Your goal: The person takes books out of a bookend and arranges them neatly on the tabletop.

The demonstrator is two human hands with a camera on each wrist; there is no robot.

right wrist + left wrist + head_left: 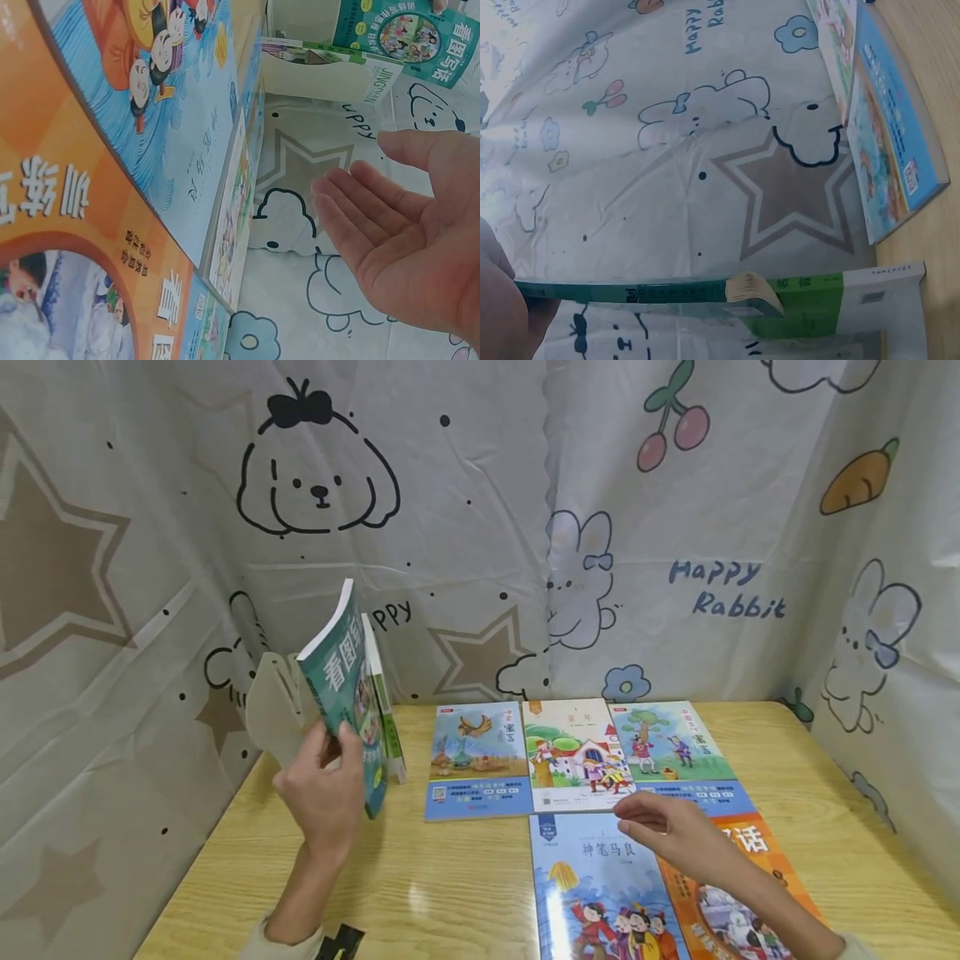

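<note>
My left hand [324, 785] grips a teal-green book [347, 681] by its spine edge, the thumb on its cover. The book stands upright and slightly tilted at the table's left. Right beside it is a thinner white-and-green book [392, 735], standing in a cream-coloured book holder [272, 706]. In the left wrist view the teal spine [660, 292] runs level, partly covering the green-and-white book [877, 296]. My right hand [678, 835] holds nothing, fingers relaxed, over the blue book with costumed figures [607, 868] and the orange book [701, 906].
Three books lie side by side at the back: a blue-bottomed one [474, 756], a white one with a house [573, 747] and one with a tree [667, 747]. The wooden table [450, 877] meets a printed cloth curtain [465, 527] at the back and sides.
</note>
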